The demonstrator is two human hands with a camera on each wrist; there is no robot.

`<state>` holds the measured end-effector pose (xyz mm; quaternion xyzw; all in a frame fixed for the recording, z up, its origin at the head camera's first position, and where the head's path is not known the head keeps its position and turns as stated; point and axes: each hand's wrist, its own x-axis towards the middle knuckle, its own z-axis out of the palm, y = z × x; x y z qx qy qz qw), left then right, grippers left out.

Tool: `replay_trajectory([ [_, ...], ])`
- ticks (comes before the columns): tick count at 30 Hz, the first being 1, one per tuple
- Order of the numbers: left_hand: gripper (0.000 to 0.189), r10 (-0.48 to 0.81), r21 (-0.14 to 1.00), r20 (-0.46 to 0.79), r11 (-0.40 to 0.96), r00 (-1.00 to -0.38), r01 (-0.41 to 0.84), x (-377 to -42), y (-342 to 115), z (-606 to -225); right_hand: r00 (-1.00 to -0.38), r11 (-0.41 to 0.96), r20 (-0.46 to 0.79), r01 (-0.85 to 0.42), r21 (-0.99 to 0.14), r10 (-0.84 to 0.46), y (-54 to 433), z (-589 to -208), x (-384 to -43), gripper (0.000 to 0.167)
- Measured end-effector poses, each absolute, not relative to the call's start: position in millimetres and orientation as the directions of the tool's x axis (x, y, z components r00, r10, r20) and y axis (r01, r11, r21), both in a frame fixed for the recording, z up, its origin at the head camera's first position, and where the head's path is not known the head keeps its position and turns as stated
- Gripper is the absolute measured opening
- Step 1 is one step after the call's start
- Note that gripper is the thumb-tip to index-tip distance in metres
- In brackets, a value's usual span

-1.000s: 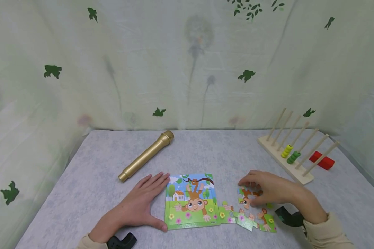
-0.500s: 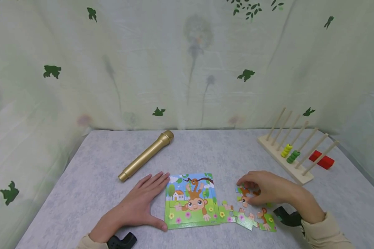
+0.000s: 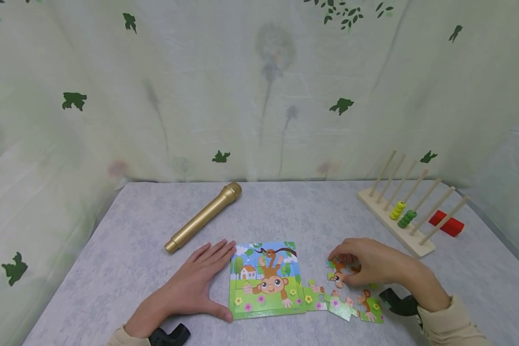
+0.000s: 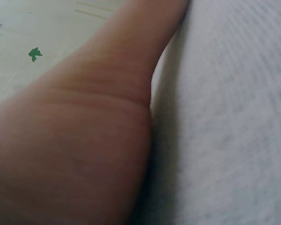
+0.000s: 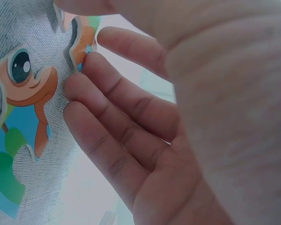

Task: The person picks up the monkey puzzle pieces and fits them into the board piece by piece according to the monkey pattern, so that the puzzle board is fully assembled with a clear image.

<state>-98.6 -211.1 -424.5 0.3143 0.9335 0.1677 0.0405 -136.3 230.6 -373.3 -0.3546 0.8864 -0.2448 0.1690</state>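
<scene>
Probably light, stiff and best pinched by edges, the puzzle pieces (image 3: pixel 339 309) lie right of the puzzle board (image 3: pixel 268 310), my left hand (image 3: pixel 193 284) spreads beside its left, and whether my right hand (image 3: pixel 374 262) grasps one I cannot tell.

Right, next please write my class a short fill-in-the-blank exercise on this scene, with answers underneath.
1. The microphone lying on the table is ____ in colour.
2. The smiling animal on the square puzzle is a ____.
3. The pegged rack carries green beads and ____ ones.
4. The hand nearer the microphone is the person's ____.

Answers: gold; monkey; yellow; left.
</scene>
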Motion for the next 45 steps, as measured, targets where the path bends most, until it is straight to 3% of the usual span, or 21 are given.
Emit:
replay_trajectory([
  [16, 0.137, 0.601, 0.325, 0.031, 0.750, -0.798, 0.577, -99, -212, -425, -0.703, 0.638, -0.095, -0.570, -0.518, -0.705, 224, -369, -139, 0.030],
  [38, 0.137, 0.601, 0.330, 0.026, 0.750, -0.799, 0.574, -99, -211, -424, -0.659, 0.578, 0.002, -0.660, -0.480, -0.752, 210, -364, -143, 0.028],
  [45, 0.137, 0.600, 0.329, 0.027, 0.750, -0.799, 0.574, -99, -211, -424, -0.661, 0.588, -0.021, -0.651, -0.480, -0.750, 205, -360, -144, 0.028],
])
